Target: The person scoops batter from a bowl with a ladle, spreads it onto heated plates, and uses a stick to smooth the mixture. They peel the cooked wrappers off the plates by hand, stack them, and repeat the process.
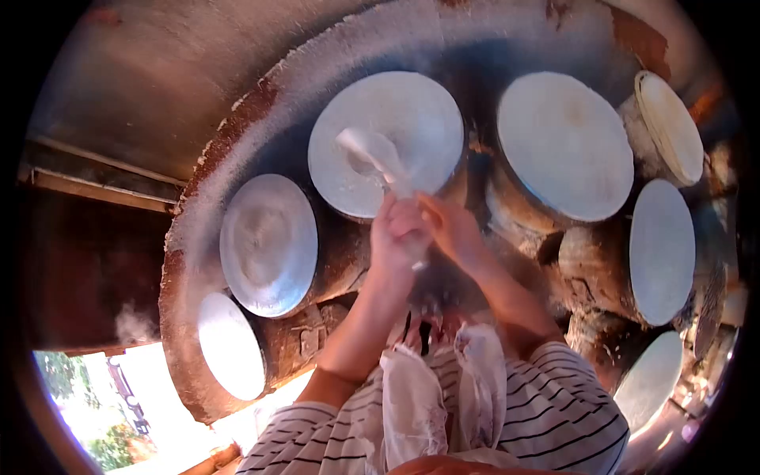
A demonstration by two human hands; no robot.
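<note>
Above round griddle (pixel 412 119), both hands gripping ladle (pixel 372 154)

Daylight is pouring through an opening (pixel 103 396) at the lower left, showing greenery outside; a rusty, smoke-darkened wall (pixel 150 71) is rising above.

Seven round steaming surfaces ring the clay stove: a white batter-covered disc (pixel 386 142) at top centre, a second large white disc (pixel 564 145) to its right, a tilted cream-rimmed disc (pixel 670 127) at far right, a white disc (pixel 663 250) below that, another (pixel 651 380) at lower right, a shiny domed metal lid (pixel 267 244) at left, and a white disc (pixel 230 346) at lower left. Two bare hands, the left hand (pixel 396 237) and the right hand (pixel 451 229), meet on one pale spreading tool (pixel 372 154). Two striped sleeves show at the bottom, and one white cloth (pixel 412 404) hangs between them.
</note>
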